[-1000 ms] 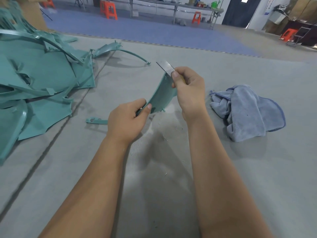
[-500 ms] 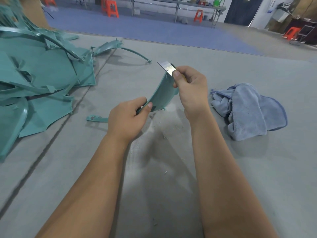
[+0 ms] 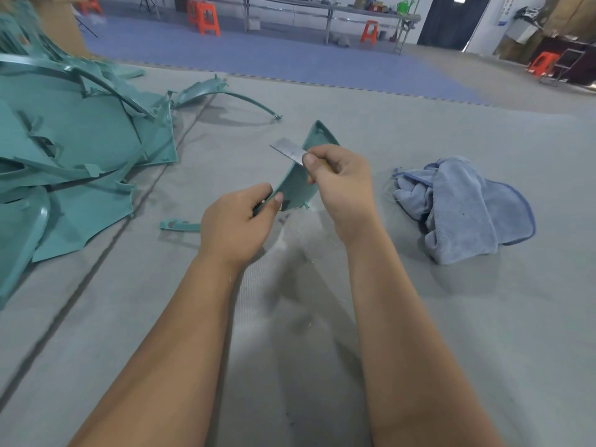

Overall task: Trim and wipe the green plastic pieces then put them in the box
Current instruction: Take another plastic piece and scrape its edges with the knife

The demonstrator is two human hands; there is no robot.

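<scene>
A: Head view (the only one). What could go wrong here?

B: The blade (image 3: 288,152) is the worry. The right hand (image 3: 343,185) pinches it between thumb and fingers, its grip closed on the bare metal, and the edge sits against the rim of the green piece (image 3: 295,188). If it skids off the curved rim, I judge it could run toward the left hand (image 3: 240,221), which grips the piece's lower end just below.

A: Anything else?

B: The piece is held up in the air above the mat (image 3: 322,317), not braced on it. Held only at one end, it may flex under the blade, so a trim could gouge the plastic rather than shave the edge.

A: How does the piece look?

B: Teal green, thin, a curved shell that tapers to a point at the top, with a raised rim. A small peg juts from its lower edge. It looks stiff but light.

A: And where is it?

B: Roughly mid-mat, between both hands. The pile (image 3: 74,150) of more green pieces lies toward the mat's left edge, a small offcut (image 3: 179,225) just beside the left hand, and the cloth (image 3: 464,211) to the right, well apart from the piece.

A: The box?

B: A cardboard surface shows beyond the pile at the far left corner; I cannot tell if it is the box. Wiping is not yet done, I judge.
</scene>
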